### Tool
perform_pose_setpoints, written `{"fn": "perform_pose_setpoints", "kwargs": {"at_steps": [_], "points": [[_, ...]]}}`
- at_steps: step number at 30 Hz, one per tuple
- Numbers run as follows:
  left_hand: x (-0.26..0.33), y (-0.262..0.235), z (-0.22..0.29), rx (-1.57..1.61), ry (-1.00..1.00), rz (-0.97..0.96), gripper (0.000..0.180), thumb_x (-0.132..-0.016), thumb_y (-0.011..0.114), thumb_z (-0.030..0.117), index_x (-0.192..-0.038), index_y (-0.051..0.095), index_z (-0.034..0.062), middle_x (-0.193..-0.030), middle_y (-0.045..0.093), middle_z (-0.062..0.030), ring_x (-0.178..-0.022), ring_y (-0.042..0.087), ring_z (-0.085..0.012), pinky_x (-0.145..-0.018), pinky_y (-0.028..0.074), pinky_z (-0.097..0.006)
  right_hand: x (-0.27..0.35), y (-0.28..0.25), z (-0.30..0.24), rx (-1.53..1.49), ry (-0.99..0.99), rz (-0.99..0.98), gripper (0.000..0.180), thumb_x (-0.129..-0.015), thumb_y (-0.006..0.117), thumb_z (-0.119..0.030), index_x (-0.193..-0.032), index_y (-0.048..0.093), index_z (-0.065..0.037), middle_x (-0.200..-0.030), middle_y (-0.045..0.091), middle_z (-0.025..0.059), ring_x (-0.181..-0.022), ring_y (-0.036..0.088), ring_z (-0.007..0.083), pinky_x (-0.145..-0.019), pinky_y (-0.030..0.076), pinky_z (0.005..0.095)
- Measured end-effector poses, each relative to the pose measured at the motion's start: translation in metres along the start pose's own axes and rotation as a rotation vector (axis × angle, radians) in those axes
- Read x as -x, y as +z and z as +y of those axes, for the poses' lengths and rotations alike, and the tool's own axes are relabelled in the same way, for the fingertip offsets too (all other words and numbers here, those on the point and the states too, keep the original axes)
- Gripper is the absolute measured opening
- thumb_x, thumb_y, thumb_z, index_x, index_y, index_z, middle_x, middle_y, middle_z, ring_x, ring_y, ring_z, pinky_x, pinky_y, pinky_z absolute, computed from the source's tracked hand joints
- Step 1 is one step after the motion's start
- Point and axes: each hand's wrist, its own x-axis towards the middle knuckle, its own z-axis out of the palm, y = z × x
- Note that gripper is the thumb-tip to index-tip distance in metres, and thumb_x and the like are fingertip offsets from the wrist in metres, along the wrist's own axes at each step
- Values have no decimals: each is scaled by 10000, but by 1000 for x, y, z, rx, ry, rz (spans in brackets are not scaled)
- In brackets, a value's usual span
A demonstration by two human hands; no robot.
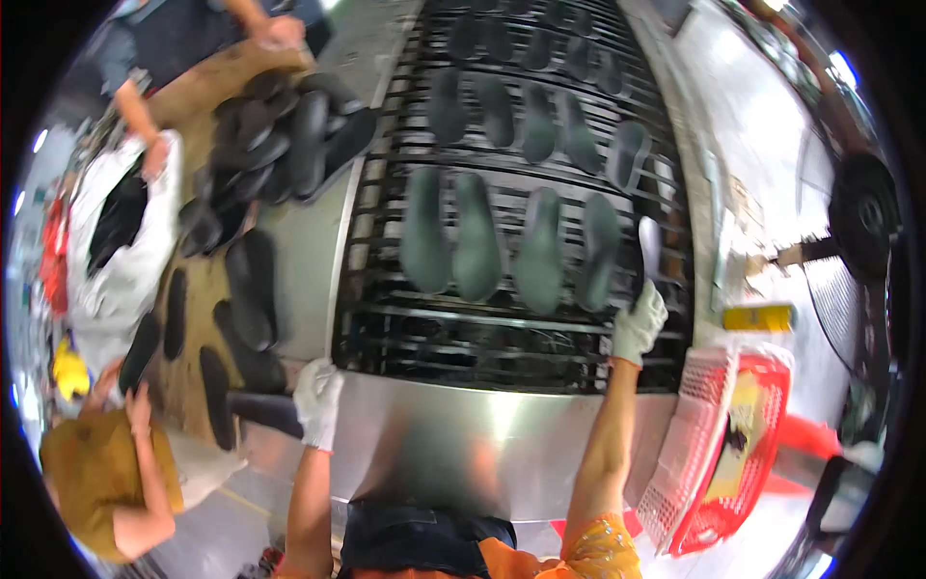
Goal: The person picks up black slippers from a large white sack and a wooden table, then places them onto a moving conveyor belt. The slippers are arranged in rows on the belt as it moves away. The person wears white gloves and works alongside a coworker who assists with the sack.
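White work gloves cover both my hands. My right hand (640, 325) is closed on the near end of an insole (649, 249), which catches a pale shine at the right end of the front row. Beside it on the black slatted conveyor (386, 340) lie several dark green insoles (540, 253), with more rows behind. My left hand (318, 400) is at the metal front ledge (434, 434), left of the conveyor. Its fingers are closed on one end of a black insole (266, 413) that points left over the side table.
Black insoles (309, 145) lie piled and scattered on the brown side table (198, 391). Co-workers' hands (138, 410) are at its left and far edges, near a white sack (159, 222). To the right are a red basket (779, 386), a yellow can (759, 317) and a fan (861, 206).
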Motion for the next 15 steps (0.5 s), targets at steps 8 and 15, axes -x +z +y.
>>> {"fn": "perform_pose_setpoints", "kwargs": {"at_steps": [8,15], "points": [[4,-25,-7,-51,82,142,303,-865,752,58,-1152,666,19,-1044,707,-103,-954,702,-191,-858,567,-320,71,-6,-73,-213,17,-153,516,-780,630,52,-1288,618,-36,-1291,614,218,-1235,541,400,-1068,428,472],[-40,-67,-4,-139,159,459,355,-810,767,80,-1153,678,63,-1021,641,-97,-875,657,-203,-801,544,-333,159,-22,-250,-799,-217,-544,456,-826,734,-55,-1269,636,-5,-1215,646,187,-1139,618,351,-1006,506,437]]}}
